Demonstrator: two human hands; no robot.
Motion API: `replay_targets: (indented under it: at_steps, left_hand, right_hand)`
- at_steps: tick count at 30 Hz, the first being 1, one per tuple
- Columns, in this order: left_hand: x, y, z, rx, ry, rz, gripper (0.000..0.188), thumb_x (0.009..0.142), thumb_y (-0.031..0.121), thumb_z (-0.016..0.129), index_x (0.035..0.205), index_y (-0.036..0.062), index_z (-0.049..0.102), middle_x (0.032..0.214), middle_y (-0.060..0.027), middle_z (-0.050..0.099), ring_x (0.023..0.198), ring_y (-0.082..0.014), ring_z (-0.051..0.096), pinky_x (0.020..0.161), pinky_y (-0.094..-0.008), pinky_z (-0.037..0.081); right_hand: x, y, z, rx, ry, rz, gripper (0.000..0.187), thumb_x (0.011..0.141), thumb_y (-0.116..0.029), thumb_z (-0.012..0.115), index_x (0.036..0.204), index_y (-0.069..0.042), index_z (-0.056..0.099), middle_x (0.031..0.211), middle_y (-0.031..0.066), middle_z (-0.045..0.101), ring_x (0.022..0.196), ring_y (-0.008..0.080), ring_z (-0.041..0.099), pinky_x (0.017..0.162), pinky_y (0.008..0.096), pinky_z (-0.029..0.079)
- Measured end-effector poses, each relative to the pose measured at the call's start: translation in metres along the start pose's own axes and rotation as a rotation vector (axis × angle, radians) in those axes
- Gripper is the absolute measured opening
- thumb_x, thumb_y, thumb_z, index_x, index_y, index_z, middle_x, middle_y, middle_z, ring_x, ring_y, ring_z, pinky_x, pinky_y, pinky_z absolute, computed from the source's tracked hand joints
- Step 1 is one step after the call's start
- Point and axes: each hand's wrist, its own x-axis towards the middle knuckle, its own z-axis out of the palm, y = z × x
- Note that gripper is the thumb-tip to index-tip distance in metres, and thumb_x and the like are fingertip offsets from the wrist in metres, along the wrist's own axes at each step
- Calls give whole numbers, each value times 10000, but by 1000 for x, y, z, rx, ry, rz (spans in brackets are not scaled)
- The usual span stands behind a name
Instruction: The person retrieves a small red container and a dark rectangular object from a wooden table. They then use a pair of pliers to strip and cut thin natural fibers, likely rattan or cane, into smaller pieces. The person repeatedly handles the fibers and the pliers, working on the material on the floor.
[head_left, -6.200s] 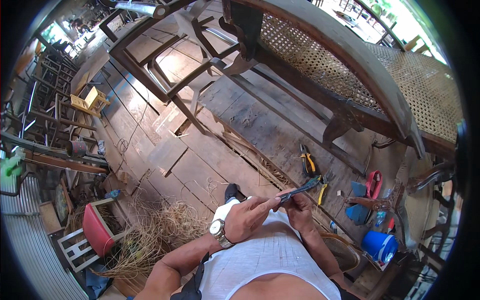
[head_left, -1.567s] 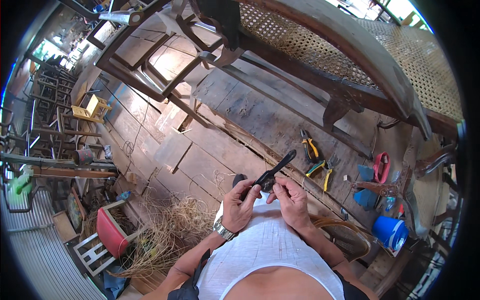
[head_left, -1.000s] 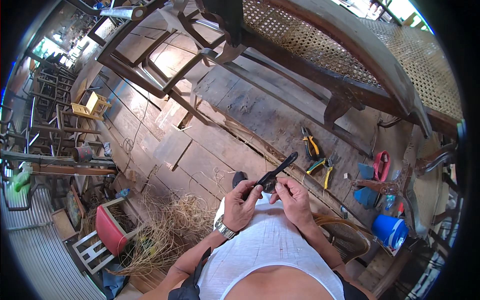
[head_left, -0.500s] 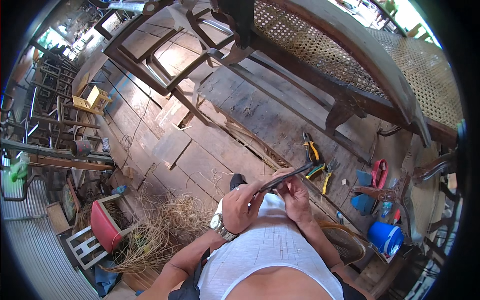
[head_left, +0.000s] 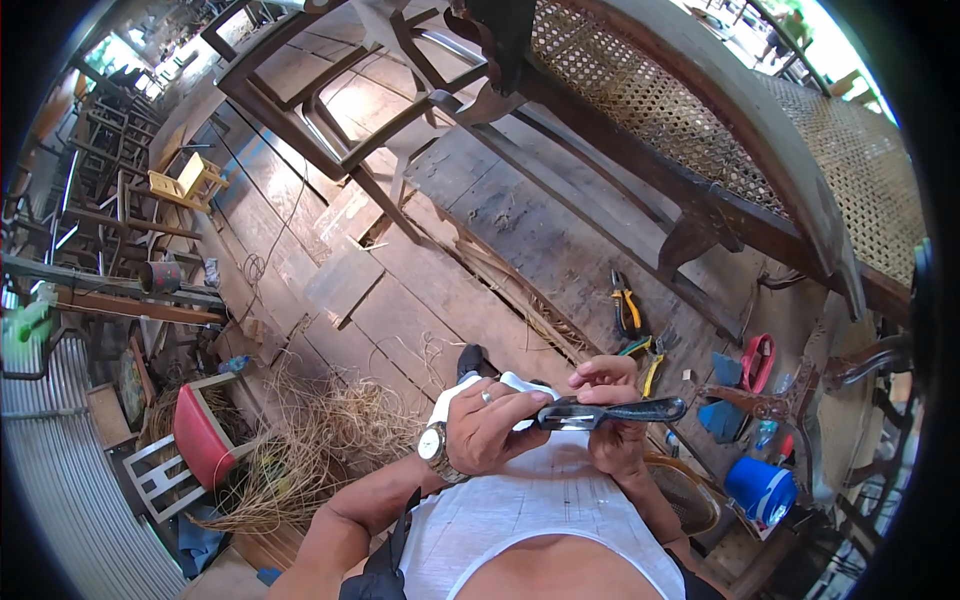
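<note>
The black tool (head_left: 630,411) is up in front of the person's white shirt (head_left: 530,500), in both hands. The biggest thing is the woven cane bench (head_left: 650,110), ahead of the tool and off to its right. Its dark wooden rim curves down well apart from the tool. Ahead of the tool lies a dark plank platform (head_left: 540,240), with a rough, split near edge. Wide floor boards (head_left: 410,310) stretch ahead and to the left of the tool, giving room up to the heap of dry strips (head_left: 330,440) on its left. Right of the tool and nearer the person sits a blue bucket (head_left: 760,490). Straight ahead are yellow and black pliers (head_left: 627,312).

The left hand (head_left: 490,430) holds the tool's left end tight between thumb and fingers. The right hand (head_left: 618,448) is bent behind the tool's middle; I cannot tell if its fingers squeeze it. The tool's right end pokes out past them. A small shiny slot shows near its left end.
</note>
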Motion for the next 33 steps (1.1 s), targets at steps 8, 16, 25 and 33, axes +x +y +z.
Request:
replay_targets:
  at_steps: [8, 16, 25, 33]
  left_hand:
    - [7, -8, 10, 41, 25, 118, 404, 702, 91, 811, 1070, 63, 647, 898, -58, 692, 622, -165, 594, 531, -292, 456]
    - [18, -10, 9, 53, -59, 112, 458, 679, 21, 780, 1116, 124, 689, 924, -39, 675, 612, -152, 569, 513, -281, 431]
    - [27, 0, 13, 183, -187, -193, 601, 737, 31, 705, 1313, 129, 564, 789, -46, 615, 577, -219, 587, 505, -333, 460]
    - [35, 3, 0, 202, -465, -225, 651, 795, 125, 665, 1405, 190, 447, 744, -62, 555, 592, -249, 595, 511, -373, 460]
  right_hand:
    - [3, 1, -5, -32, 16, 52, 126, 954, -162, 600, 1040, -73, 576, 1091, 130, 550, 914, 177, 587, 816, 303, 486]
    - [-2, 12, -9, 143, 43, 139, 183, 926, -11, 599, 1107, -33, 581, 1094, 132, 577, 984, 174, 591, 857, 280, 486]
    - [-19, 34, -9, 353, 141, 422, 191, 955, 19, 523, 1136, -29, 562, 1080, 47, 576, 1006, 115, 550, 886, 258, 435]
    - [-20, 48, -11, 500, 85, 423, 215, 955, 33, 531, 1155, -34, 571, 1105, 32, 595, 1027, 108, 560, 916, 276, 446]
